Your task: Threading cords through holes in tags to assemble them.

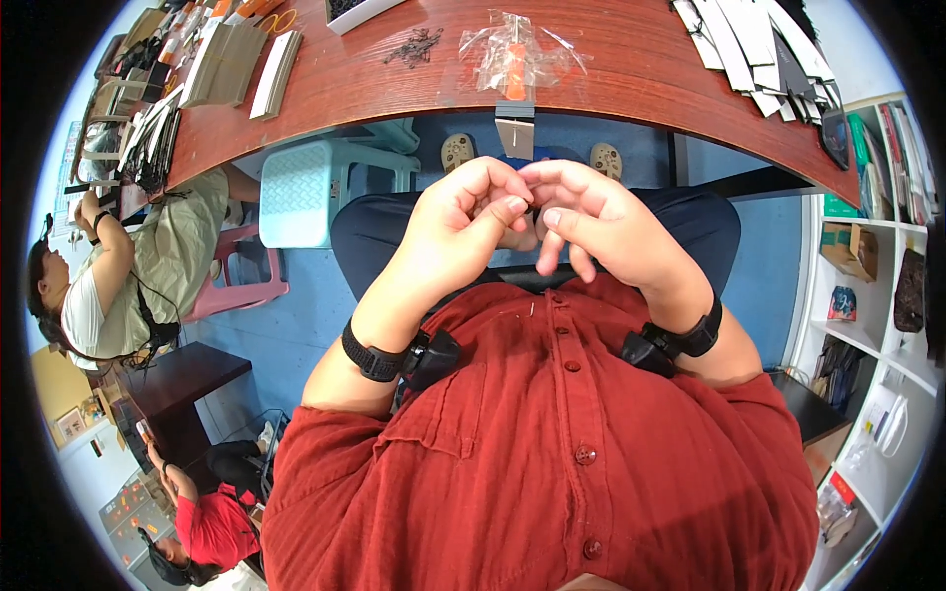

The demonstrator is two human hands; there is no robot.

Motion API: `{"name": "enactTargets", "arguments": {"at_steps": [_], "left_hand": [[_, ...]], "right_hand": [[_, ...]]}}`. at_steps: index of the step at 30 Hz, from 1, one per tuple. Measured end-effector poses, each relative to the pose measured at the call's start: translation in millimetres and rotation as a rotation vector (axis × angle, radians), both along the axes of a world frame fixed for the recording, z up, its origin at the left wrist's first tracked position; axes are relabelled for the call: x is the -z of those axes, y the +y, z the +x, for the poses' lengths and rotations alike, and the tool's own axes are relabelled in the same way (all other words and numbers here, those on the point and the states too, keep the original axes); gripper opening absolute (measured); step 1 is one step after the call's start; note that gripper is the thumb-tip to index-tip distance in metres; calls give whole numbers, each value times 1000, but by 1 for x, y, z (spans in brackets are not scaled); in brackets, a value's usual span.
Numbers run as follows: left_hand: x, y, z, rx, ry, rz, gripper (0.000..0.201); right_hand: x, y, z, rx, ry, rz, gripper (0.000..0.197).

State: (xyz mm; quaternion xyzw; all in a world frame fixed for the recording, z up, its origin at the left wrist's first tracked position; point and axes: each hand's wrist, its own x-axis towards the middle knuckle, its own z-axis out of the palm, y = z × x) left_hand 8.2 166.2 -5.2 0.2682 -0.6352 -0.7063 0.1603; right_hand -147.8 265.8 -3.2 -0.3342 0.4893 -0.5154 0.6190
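Note:
My left hand (463, 225) and my right hand (609, 225) meet in front of my chest, over my lap, with fingertips almost touching. The left thumb and fingers are closed in a pinch. On the right, the fingers curl inward and the thumb bends toward them. Whatever lies between the fingertips is too small and hidden to make out. Just beyond the hands, a grey block (514, 136) juts out from the table edge, joined to an orange-handled tool (516, 71) under clear plastic film (485, 61). A small heap of thin black loops (414, 47) lies on the table.
Along the wooden table (621, 74) are a white box (367, 12) of black bits, stacked pale cards (225, 64) and black-and-white tags (754, 49). A pale blue stool (301, 197) stands at left, near a seated person (113, 271). White shelves (852, 325) flank my right.

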Motion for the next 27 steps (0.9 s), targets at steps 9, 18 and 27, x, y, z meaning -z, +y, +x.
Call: {"name": "enactTargets", "arguments": {"at_steps": [9, 18, 27], "left_hand": [[4, -1, 0, 98, 113, 302, 4], [8, -3, 0, 80, 171, 389, 6], [-1, 0, -2, 11, 76, 194, 22]], "right_hand": [[24, -2, 3, -8, -332, -13, 6], [19, -4, 9, 54, -215, -43, 4], [27, -2, 7, 46, -347, 32, 5]]}}
